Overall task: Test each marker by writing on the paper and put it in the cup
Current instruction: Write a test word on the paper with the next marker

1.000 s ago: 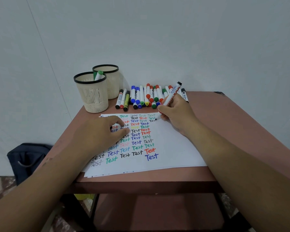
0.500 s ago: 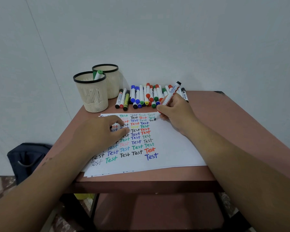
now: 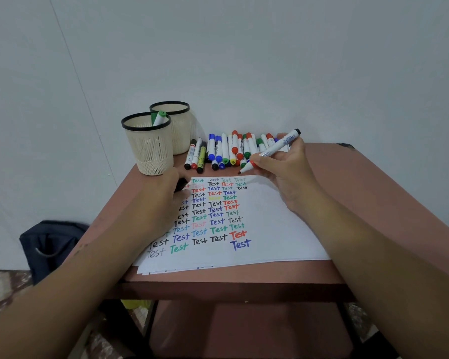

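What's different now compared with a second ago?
The right hand has lifted its marker off the paper; the tip now hovers by the top edge. The left hand slid toward the cups and holds something dark, perhaps the cap. Cups, loose markers and paper stayed put.

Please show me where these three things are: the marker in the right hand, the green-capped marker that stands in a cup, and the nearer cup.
marker in the right hand [image 3: 275, 149], head view, middle of its white barrel.
green-capped marker [image 3: 160, 117], head view, upper end with the cap.
nearer cup [image 3: 151, 151], head view, front wall.
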`<state>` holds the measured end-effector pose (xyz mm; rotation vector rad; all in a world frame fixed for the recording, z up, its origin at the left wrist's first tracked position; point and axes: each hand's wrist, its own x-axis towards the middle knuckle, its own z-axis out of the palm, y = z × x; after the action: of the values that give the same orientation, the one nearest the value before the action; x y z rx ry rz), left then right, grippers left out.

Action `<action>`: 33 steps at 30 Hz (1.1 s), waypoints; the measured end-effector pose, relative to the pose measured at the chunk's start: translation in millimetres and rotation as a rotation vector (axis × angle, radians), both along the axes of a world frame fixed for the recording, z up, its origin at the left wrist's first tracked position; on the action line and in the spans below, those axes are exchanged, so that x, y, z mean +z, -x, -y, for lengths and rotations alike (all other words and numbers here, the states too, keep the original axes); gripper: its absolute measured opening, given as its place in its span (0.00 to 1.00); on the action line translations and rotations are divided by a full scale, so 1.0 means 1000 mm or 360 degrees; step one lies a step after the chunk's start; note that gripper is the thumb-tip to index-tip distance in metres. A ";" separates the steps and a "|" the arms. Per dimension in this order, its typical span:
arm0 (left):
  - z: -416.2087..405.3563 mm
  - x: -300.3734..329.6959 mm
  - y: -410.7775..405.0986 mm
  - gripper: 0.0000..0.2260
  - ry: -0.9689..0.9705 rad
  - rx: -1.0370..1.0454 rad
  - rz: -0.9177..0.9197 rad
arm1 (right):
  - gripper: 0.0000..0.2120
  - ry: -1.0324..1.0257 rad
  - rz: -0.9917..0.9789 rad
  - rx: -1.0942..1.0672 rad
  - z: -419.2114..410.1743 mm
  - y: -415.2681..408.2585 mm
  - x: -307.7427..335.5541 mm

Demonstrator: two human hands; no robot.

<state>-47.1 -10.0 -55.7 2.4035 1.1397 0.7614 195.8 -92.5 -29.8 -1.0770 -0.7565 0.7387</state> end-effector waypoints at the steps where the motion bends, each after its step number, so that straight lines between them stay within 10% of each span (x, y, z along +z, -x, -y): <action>1: 0.000 0.001 0.000 0.12 -0.0050 -0.0002 -0.0014 | 0.25 -0.0001 -0.0045 0.0063 0.002 0.003 0.003; 6: 0.003 0.006 0.003 0.10 -0.0183 -0.0083 0.0038 | 0.06 -0.0045 -0.0162 0.0325 0.011 0.012 0.006; 33: 0.003 0.006 0.001 0.11 -0.0277 -0.0274 -0.0012 | 0.10 0.0146 0.0288 0.0486 0.015 0.024 0.001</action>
<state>-48.3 -12.8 -50.1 2.6079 0.8868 0.8249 172.1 -107.8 -28.4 -1.1345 -1.0659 0.9499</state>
